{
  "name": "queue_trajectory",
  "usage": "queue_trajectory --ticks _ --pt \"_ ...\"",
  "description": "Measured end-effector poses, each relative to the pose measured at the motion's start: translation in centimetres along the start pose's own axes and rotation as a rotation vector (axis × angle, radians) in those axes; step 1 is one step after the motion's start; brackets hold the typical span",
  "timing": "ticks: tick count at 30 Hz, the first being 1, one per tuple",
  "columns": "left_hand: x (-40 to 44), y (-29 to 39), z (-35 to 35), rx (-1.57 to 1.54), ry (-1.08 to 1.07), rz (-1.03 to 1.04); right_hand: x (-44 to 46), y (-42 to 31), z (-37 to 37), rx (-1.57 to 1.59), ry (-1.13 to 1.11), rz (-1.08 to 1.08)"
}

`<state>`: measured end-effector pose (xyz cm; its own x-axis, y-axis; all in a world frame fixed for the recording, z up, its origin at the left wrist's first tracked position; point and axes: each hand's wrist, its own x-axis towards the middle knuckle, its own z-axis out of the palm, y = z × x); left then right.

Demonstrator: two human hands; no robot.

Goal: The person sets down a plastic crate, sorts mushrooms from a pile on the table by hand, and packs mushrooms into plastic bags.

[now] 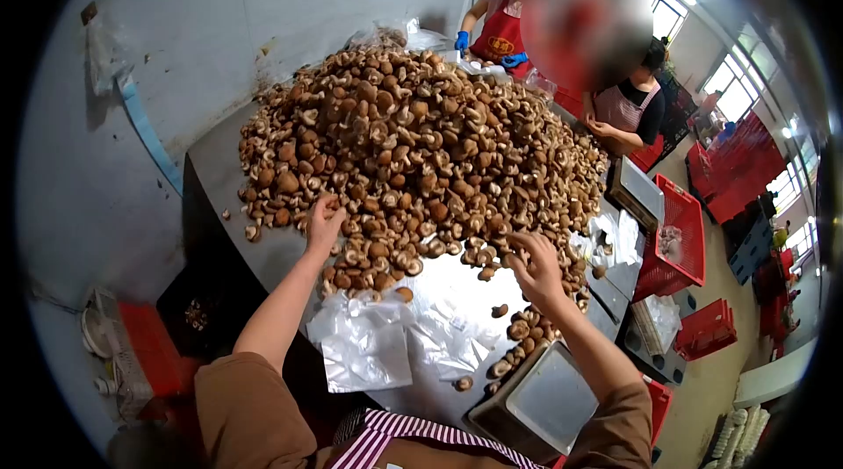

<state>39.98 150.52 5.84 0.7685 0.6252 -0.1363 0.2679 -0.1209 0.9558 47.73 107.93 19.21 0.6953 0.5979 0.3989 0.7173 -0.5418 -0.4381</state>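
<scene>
A large heap of brown shiitake mushrooms [413, 135] covers much of the metal table. My left hand [324, 223] reaches to the heap's front left edge, its fingertips at the mushrooms and a gap showing between thumb and fingers. On the right, my right hand [536, 265] hovers over the near edge of the pile, fingers spread and slightly bent; no mushroom is visible in it. Clear plastic bags [367, 342] lie on the table in front of me. Beside my right forearm sits a scale with a flat metal pan [551, 394], with loose mushrooms next to it.
Another scale [639, 192] and a red crate [672, 241] stand to the right. A person in a red apron with blue gloves [500, 34] is across the table; another person [625, 113] stands at the right side. A wall [176, 47] borders the left.
</scene>
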Motion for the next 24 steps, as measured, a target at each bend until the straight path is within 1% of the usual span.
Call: queue_trajectory --ticks 1,2,3,5,6,7,9,10,11,12,13,15,16,17,19,20,21,22,23,24 --pt "1.7 1.3 0.3 -0.04 0.002 -0.018 2.9 1.0 1.8 -0.042 -0.039 -0.035" --pt "3.2 2.6 0.1 -0.114 -0.044 -0.038 5.9 0.9 3.0 -0.061 -0.083 -0.059" --pt "5.5 2.5 0.3 -0.053 0.008 -0.028 8.8 0.9 4.3 -0.078 -0.124 -0.08" --pt "10.2 3.9 0.1 0.111 0.056 -0.017 14.7 3.1 8.1 -0.145 -0.141 -0.172" --pt "13.2 3.7 -0.3 0.113 0.086 0.034 17.7 3.3 9.2 -0.156 -0.142 -0.195" --pt "15.1 5.1 -0.6 0.163 0.124 0.036 20.9 4.1 11.1 -0.185 -0.127 -0.218" --pt "21.0 3.8 -1.3 0.187 0.126 0.108 26.9 4.5 13.3 -0.221 -0.121 -0.272" --pt "21.6 5.1 -1.3 0.212 0.151 0.124 29.7 5.0 14.9 -0.243 -0.018 -0.354" --pt "23.8 4.4 -1.1 0.247 0.164 0.093 32.4 5.1 16.3 -0.282 -0.052 -0.33" --pt "25.4 4.1 -1.1 0.261 0.178 0.12 34.7 4.2 16.7 -0.215 -0.027 -0.368" --pt "26.8 3.9 -0.9 0.276 0.188 0.15 36.7 4.1 17.8 -0.243 0.014 -0.391" --pt "29.9 2.4 0.4 0.216 0.123 0.204 40.1 4.4 20.5 -0.276 0.101 -0.458" --pt "29.7 2.6 2.3 0.066 0.11 0.151 41.4 4.4 21.4 -0.296 0.065 -0.431" --pt "29.0 2.6 4.3 0.122 0.173 0.155 42.4 4.5 22.3 -0.317 0.026 -0.406" --pt "29.3 1.2 5.9 0.181 0.18 0.187 43.8 5.1 24.2 -0.338 -0.065 -0.302" --pt "29.1 0.4 6.1 0.161 0.091 0.189 43.8 5.6 25.1 -0.39 -0.074 -0.287" --pt "27.6 1.7 6.4 0.139 0.0 0.19 43.6 5.7 25.7 -0.442 -0.085 -0.27" --pt "27.4 0.5 7.3 0.156 0.093 0.222 43.2 4.3 25.1 -0.46 -0.226 -0.222" --pt "25.3 2.9 7.4 0.128 -0.041 0.208 42.4 4.4 25.4 -0.421 -0.284 -0.244" --pt "25.2 0.9 8.5 0.178 -0.062 0.199 41.3 4.5 25.8 -0.428 -0.329 -0.274"
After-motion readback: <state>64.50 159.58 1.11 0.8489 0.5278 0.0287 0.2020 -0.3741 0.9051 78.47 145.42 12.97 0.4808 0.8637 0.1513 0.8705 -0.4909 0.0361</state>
